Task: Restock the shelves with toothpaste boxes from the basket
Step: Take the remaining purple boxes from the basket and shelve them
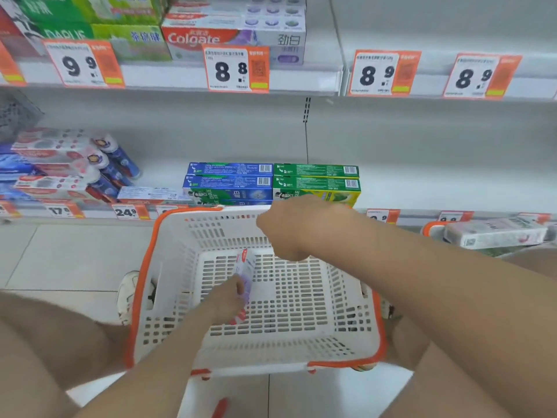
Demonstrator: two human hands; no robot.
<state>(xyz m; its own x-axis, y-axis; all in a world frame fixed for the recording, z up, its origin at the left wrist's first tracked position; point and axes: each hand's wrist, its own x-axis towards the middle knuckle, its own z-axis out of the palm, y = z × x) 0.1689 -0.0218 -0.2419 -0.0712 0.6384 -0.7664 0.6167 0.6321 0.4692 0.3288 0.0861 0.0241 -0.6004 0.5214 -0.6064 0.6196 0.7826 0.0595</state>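
A white plastic basket (pixel 346 312) with an orange rim stands on the floor before the shelves. Inside it my left hand (pixel 227 294) grips a white, red and purple toothpaste box (pixel 245 263), tilted on end. My right hand (pixel 295 227) hovers over the basket's far rim, fingers curled downward, with nothing seen in it. Just behind it on the lower shelf sit stacked blue boxes (pixel 229 184) and green boxes (pixel 316 182).
The upper shelf holds Colgate boxes (pixel 235 31) and green Darlie boxes (pixel 120 28) above orange price tags. Red-white boxes and tubes (pixel 69 167) fill the lower shelf's left. A second basket with a white box (pixel 494 233) sits at the right. My knees flank the basket.
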